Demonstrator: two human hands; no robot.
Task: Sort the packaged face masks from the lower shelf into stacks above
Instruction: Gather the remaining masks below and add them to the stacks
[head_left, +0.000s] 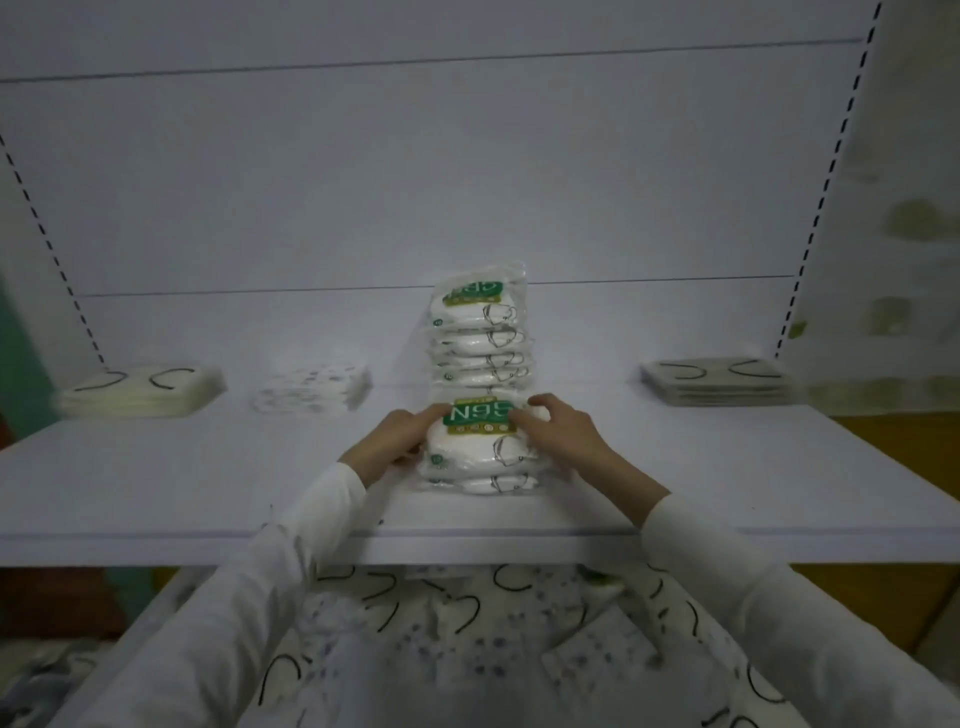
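**Visibility**
- The lower shelf (153, 610) is mostly covered by 2 white sleeves (249, 597) and cut off by the bottom edge of the view.
- The loose masks (467, 613) on it show only as blurred patterned and white packets with black ear loops.
- The patterned stack (311, 395) is smeared by blur, so its print cannot be read.
- The number of packs in the front N95 stack (483, 478) cannot be told.

**Hands**
- The left hand (395, 441) holds the left edge of the top N95 pack (480, 415) with its fingers curled.
- The right hand (561, 431) grips the right edge with its fingers bent over the top.
- The pack lies flat on the front N95 stack, green label up.

**Surface and room**
- The upper shelf (727, 467) is a flat white board.
- The rear N95 stack (480, 332) stands directly behind the front one and is taller.
- The cream stack (140, 389) lies at the far left and the grey stack (717, 382) at the far right, both well apart from the hands.
- The back panel (467, 182) is plain white, with a slotted upright (831, 182) at the right side.
- The lighting is dim.
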